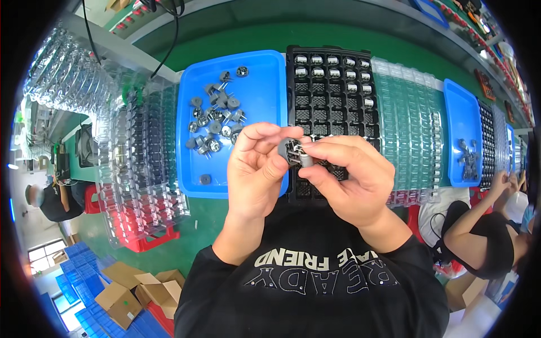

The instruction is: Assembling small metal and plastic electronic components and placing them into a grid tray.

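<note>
In front of my chest the two hands meet. My left hand (253, 172) pinches a round dark grey part (284, 150) with metal pieces on its face. My right hand (358, 174) grips a small silver cylindrical part (306, 160) between thumb and fingers, against that round part. Whether the two are joined I cannot tell. To the left lies a blue tray (256, 93) with several loose dark grey round parts (215, 128), some showing metal legs. Behind my hands is a black compartment tray (319, 100); small silver parts (333, 59) sit in its far rows and right side.
Stacked clear plastic trays (406, 129) stand right of the black tray, and more clear trays (141, 146) at the left. Farther right is another blue tray (459, 112) near a co-worker's arm (479, 217). Cardboard boxes (121, 296) and a red stool (149, 239) are lower left.
</note>
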A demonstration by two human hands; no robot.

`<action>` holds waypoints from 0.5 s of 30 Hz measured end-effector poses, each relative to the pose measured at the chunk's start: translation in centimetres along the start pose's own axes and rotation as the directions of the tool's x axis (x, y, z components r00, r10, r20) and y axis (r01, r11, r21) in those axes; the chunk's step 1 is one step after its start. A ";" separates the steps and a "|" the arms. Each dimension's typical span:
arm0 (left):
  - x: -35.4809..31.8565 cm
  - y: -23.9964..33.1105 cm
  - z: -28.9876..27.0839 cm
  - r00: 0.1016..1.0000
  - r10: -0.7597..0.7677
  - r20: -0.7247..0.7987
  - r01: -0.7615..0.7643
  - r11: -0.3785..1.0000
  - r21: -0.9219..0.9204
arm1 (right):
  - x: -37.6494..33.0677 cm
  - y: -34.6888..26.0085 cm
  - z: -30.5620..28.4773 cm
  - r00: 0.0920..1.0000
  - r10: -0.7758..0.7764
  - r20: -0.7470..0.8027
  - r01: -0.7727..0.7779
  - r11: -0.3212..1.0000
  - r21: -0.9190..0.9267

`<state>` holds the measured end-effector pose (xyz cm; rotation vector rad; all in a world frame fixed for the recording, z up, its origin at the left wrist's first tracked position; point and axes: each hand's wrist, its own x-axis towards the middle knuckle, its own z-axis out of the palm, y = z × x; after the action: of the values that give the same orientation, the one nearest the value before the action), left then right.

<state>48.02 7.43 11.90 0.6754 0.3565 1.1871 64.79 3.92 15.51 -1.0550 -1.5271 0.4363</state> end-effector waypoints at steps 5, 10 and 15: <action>-0.2 -0.1 -0.2 0.994 0.076 0.073 -0.080 0.995 0.056 | -0.1 -0.1 0.4 0.998 -0.069 0.000 0.068 0.995 -0.073; -0.5 -0.4 -0.5 0.991 0.098 0.087 -0.105 0.992 0.073 | -0.5 -0.1 0.7 0.998 -0.064 -0.013 0.063 0.995 -0.079; -0.8 -0.4 -0.9 0.989 0.095 0.112 -0.102 0.993 0.051 | -1.3 0.4 0.8 0.995 -0.101 -0.001 0.100 0.986 -0.130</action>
<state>47.51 6.82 10.92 0.8121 0.2682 1.2317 64.10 3.29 14.18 -1.0730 -1.6115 0.2654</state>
